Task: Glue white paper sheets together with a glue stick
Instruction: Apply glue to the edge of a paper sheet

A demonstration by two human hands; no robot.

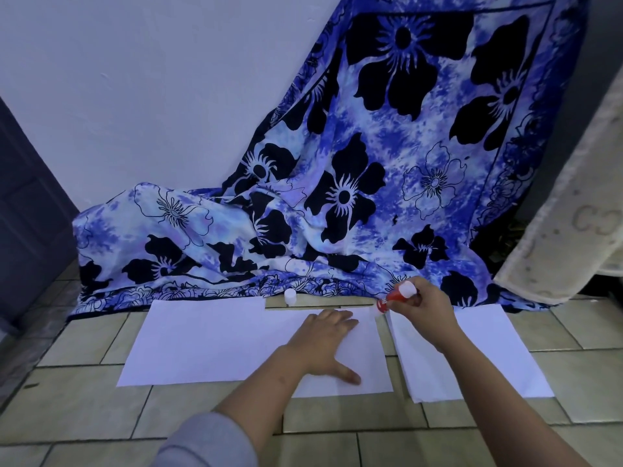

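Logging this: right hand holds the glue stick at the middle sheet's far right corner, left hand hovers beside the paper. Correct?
Not quite. The head view shows the left hand lying flat on the middle sheet, not beside it. The right hand does hold the glue stick at that sheet's far right corner.

White sheet under the left fingers; red glue stick, white-ended, in the right fingers; white cap beyond; blue cloth, black flowers; beige tiles.

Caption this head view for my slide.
Left hand presses white sheets flat; right hand holds red glue stick at their far corner.
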